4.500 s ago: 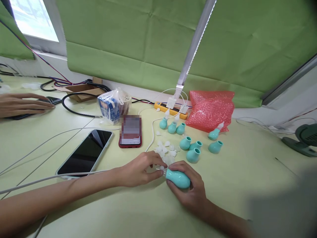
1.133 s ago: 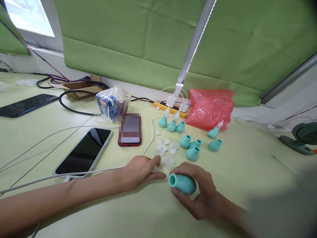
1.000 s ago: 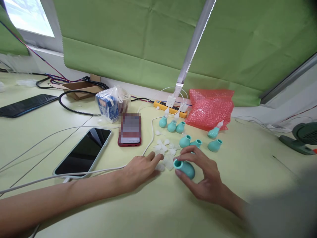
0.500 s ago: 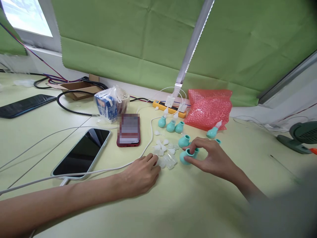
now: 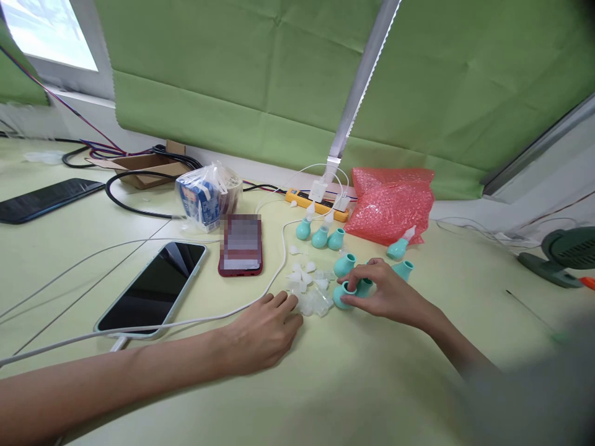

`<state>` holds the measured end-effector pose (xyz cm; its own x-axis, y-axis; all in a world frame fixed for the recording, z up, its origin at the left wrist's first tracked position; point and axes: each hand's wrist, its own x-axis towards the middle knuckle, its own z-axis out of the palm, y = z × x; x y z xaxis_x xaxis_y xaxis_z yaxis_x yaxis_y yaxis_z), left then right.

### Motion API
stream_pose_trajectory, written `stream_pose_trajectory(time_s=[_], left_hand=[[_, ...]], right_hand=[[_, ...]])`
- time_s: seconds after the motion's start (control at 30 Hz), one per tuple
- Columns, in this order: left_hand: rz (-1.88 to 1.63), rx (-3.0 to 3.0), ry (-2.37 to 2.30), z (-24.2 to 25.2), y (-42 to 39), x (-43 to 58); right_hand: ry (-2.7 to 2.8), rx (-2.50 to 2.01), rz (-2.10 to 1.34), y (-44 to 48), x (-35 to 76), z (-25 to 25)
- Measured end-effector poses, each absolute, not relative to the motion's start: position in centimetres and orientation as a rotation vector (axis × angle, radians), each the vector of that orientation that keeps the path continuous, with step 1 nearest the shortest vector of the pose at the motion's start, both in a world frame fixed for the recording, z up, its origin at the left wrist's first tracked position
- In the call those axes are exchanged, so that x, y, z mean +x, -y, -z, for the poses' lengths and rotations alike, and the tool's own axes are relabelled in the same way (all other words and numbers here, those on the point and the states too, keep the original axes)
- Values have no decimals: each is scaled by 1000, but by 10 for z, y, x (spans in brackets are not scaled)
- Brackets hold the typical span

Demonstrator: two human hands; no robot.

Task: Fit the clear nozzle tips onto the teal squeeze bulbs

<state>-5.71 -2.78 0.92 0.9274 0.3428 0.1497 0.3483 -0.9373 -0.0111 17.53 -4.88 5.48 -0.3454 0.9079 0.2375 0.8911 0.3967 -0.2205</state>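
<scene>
My right hand pinches a teal squeeze bulb by its open neck, thumb on the near side and a fingertip at the mouth. More teal bulbs stand close by: one just behind, one under my fingers, and one partly hidden past my knuckles. My left hand rests on the table with curled fingers, its tips beside clear plastic tubes and a pile of small whitish translucent tips. Whether those fingers hold anything is hidden.
Farther back stand bulbs with clear tips, an open bulb and a lying tipped bulb. Around them are a red bubble-wrap bag, yellow power strip, red-cased phone, charging phone, white cable and wrapped blue box.
My right hand has shifted slightly left with the pinched bulb, nearer the clear pieces. The bulb beyond my knuckles shows more now. My left hand has hardly moved.
</scene>
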Motion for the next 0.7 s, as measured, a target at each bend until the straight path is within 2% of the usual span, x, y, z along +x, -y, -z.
stream_pose_trajectory(time_s=[0.3,0.43,0.6,0.7], left_hand=[[205,-3044,542,-10,27,-57],[200,-3046,542,-9,28,-57],[235,-3074,562,-13,30,-58],[251,-3087,557,-15,31,-58]], right_hand=[[2362,-1453,-204,49,177,-58],[2125,-1427,-133,43,194,-73],[1600,-1901,229,18,273,-71],[1575,-2170,160,8,318,-53]])
